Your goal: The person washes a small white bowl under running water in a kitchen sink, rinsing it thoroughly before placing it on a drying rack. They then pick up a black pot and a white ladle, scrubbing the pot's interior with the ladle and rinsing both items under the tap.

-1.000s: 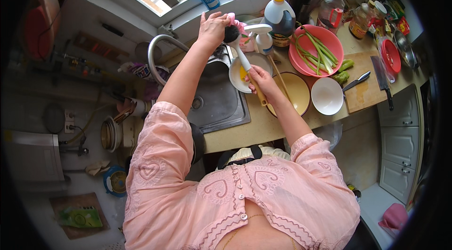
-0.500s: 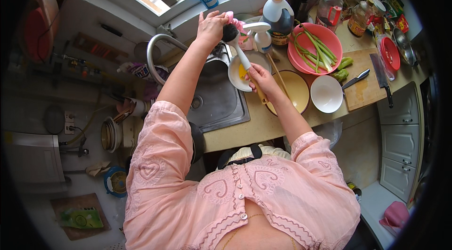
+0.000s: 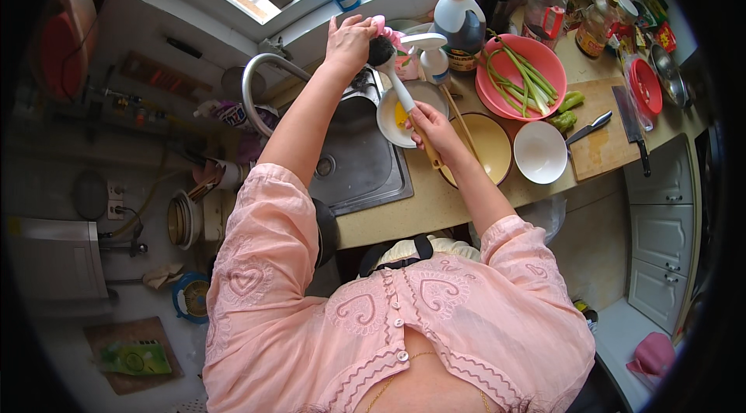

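Observation:
My right hand (image 3: 434,132) is closed round the handle of a dish brush (image 3: 404,96), white toward the head and tan at the end. The brush slants up and left, its dark bristles just below a pink pump bottle's top (image 3: 379,26). My left hand (image 3: 350,44) has its fingers bent onto that pink top, the little finger sticking out; its thumb is hidden. Lower on the bottle, a pink body (image 3: 406,67) shows behind the brush. Under the brush sits a pale bowl (image 3: 386,127) with something yellow inside, overhanging the steel sink (image 3: 357,199).
A curved faucet (image 3: 249,94) arches left of my left forearm. Right of the brush stand a white pump bottle (image 3: 435,63), a yellow bowl (image 3: 493,145), a white bowl (image 3: 540,153) and a pink basin (image 3: 486,94) with green stalks. A cleaver (image 3: 631,121) and a knife (image 3: 590,127) lie on the cutting board (image 3: 602,153).
Both hands stay almost where they were. The brush head has shifted very slightly at the pink pump top; my grip on the handle is the same.

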`<action>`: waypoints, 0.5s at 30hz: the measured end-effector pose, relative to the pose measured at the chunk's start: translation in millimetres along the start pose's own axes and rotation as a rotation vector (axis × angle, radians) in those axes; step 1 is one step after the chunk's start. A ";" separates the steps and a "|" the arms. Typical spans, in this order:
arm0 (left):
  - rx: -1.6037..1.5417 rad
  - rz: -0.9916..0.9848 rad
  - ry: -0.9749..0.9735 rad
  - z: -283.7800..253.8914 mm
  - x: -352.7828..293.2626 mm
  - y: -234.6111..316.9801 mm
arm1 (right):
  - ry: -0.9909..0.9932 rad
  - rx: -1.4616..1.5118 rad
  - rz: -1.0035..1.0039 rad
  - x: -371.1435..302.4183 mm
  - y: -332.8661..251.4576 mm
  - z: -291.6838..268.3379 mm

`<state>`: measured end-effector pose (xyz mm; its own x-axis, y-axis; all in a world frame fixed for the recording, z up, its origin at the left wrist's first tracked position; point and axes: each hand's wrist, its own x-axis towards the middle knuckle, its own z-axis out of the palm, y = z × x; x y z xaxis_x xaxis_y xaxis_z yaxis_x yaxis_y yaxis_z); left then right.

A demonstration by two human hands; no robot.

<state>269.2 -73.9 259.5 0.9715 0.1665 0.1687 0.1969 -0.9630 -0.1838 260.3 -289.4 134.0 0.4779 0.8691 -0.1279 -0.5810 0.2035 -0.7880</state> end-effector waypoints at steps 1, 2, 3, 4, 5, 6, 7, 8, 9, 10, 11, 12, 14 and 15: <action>0.001 0.001 0.003 0.9 0.7 -0.3 | 0.000 -0.002 -0.001 0.2 -0.1 -0.2; 0.001 0.002 0.006 1.8 1.3 -0.4 | 0.002 0.000 0.000 0.2 -0.1 -0.3; -0.004 -0.001 0.003 2.7 1.8 -0.3 | 0.004 0.001 0.001 0.3 0.0 -0.3; -0.009 -0.005 -0.001 2.8 2.2 0.0 | 0.005 0.002 0.003 0.4 0.1 -0.4; -0.013 -0.008 -0.004 2.7 2.7 0.2 | 0.002 0.001 -0.002 0.5 0.2 -0.4; -0.016 -0.012 -0.002 2.2 3.0 0.3 | -0.001 0.000 -0.006 0.4 0.4 -0.4; -0.020 -0.015 0.000 2.0 3.4 1.1 | -0.001 -0.001 -0.010 -0.1 0.2 -0.7; -0.025 -0.017 0.002 1.8 3.6 1.7 | 0.000 -0.007 -0.007 -0.4 -0.5 -0.8; -0.036 -0.016 0.013 2.0 3.3 1.8 | 0.001 -0.013 -0.005 -0.6 -1.3 -0.7; -0.048 -0.016 0.025 2.4 3.1 1.2 | 0.002 -0.021 -0.003 -0.6 -3.3 -0.6; -0.059 -0.016 0.038 2.5 2.1 0.3 | 0.002 -0.039 -0.005 -1.6 -5.0 0.1; -0.083 -0.021 0.072 2.5 -0.5 -0.8 | 0.000 -0.057 -0.006 -3.8 -6.3 1.6; -0.135 -0.035 0.140 2.6 -10.1 -0.6 | 0.003 -0.071 0.003 -8.2 -8.8 2.1; -0.232 -0.036 0.222 0.8 -16.5 -2.8 | 0.003 -0.066 0.013 -10.0 -10.1 3.0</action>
<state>252.7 -73.8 256.5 0.9068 0.1756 0.3834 0.1705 -0.9842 0.0475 259.4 -298.9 145.0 0.4724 0.8702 -0.1396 -0.5424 0.1622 -0.8243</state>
